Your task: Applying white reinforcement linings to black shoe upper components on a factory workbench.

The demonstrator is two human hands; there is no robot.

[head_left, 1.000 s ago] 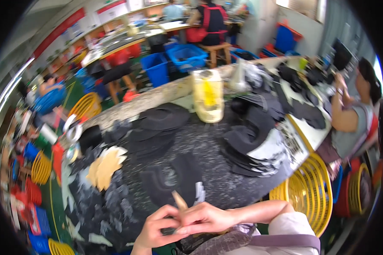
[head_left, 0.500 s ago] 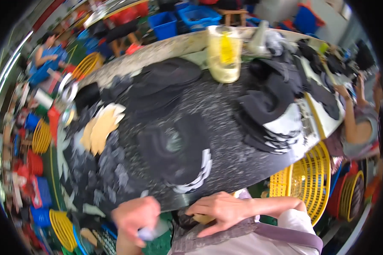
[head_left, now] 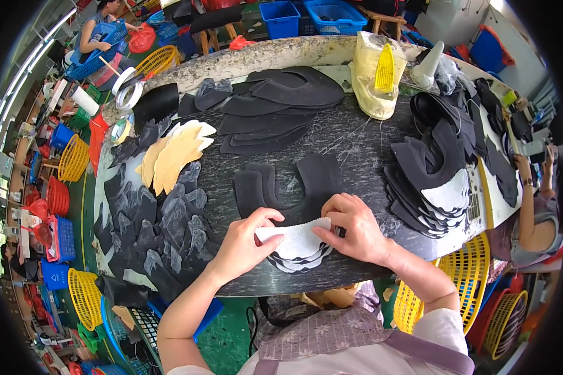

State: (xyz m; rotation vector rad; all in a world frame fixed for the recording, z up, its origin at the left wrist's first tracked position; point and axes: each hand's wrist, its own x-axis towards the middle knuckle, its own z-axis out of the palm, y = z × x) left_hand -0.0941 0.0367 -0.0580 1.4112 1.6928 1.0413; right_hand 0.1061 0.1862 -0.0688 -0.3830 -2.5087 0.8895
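Note:
A black U-shaped shoe upper piece (head_left: 294,181) lies flat on the dark worktable (head_left: 356,140) in front of me. Over its near edge rests a white lining piece (head_left: 297,239) with a zigzag top edge, on a small stack of similar pieces. My left hand (head_left: 247,240) pinches the white piece's left end. My right hand (head_left: 350,228) presses its right end with the fingertips. Both hands touch the same white piece.
Black cut pieces are stacked at the right (head_left: 428,181) and back (head_left: 275,109). Tan pieces (head_left: 175,153) and grey pieces (head_left: 162,231) lie at the left. A yellowish bag (head_left: 375,75) stands at the back. Another person (head_left: 535,206) sits at the right. Yellow baskets (head_left: 466,281) stand below the table.
The view has tipped down onto the table. My hands have moved from below the table's near edge up onto it and now hold the white piece against the black upper.

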